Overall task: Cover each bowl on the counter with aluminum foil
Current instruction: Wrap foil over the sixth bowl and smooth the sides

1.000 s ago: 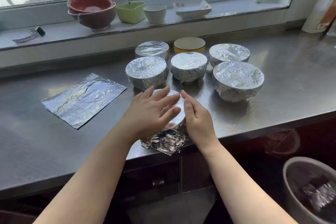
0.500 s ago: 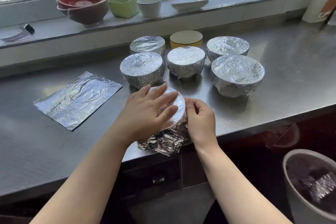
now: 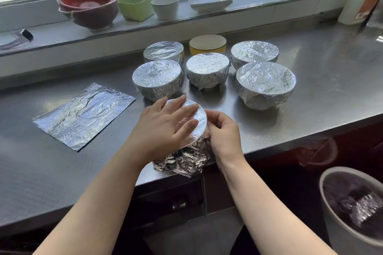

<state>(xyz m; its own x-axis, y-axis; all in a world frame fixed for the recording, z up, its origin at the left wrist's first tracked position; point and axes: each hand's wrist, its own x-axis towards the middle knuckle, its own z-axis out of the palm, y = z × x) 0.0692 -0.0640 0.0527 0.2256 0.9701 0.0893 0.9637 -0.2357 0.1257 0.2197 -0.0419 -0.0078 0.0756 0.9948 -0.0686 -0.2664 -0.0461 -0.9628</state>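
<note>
Left hand [image 3: 163, 126]: flat, fingers straight, pressing smooth foil top of round bowl [image 3: 186, 147].
Right hand [image 3: 222, 132]: fingers curled, pinching crinkled foil at bowl's side.
Beyond hands: five foil-wrapped bowls, matte steel worktop [image 3: 321, 93].

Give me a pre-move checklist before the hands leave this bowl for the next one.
1. Foil flat on top of the near bowl: ok, left hand presses it.
2. Right side crimped: not ok, right hand is pinching it at the rim.
3. Front skirt tucked: not ok, it sticks out crumpled over the counter edge.
4. Spare foil sheet ready: ok, flat at left.
5. Uncovered bowl left: ok, yellow bowl at back is open.
6. Its contents: cannot tell.
</note>
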